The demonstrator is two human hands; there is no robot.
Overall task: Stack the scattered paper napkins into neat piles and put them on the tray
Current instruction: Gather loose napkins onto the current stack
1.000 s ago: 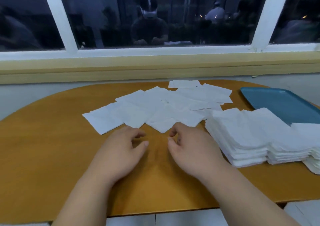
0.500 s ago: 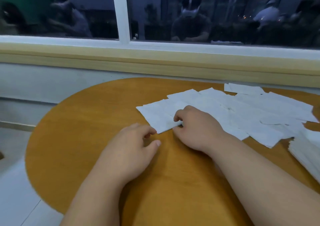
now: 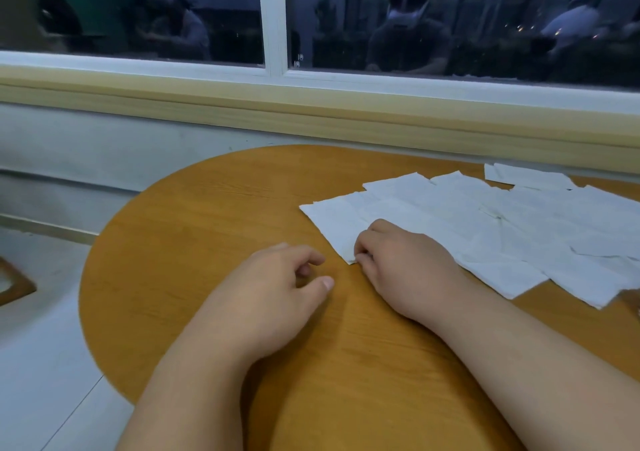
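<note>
The right hand [image 3: 405, 270] pinched the near corner of the end napkin [image 3: 332, 222], which lay flat on the tabletop [image 3: 194, 229] just beyond the grip, overlapping more napkins [image 3: 519, 229] to its right. The left hand [image 3: 277, 295] rested beside it, loosely curled and empty. A quick pull could tear the napkin or drag its neighbours.

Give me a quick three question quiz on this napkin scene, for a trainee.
1. True or false: the left hand holds a napkin.
2. Where does the right hand pinch the leftmost napkin? A) its near corner B) its far edge C) its middle
3. Fill in: the scattered napkins lie on the wooden ____.
Key: 1 false, it holds nothing; 2 A; 3 table.
</note>
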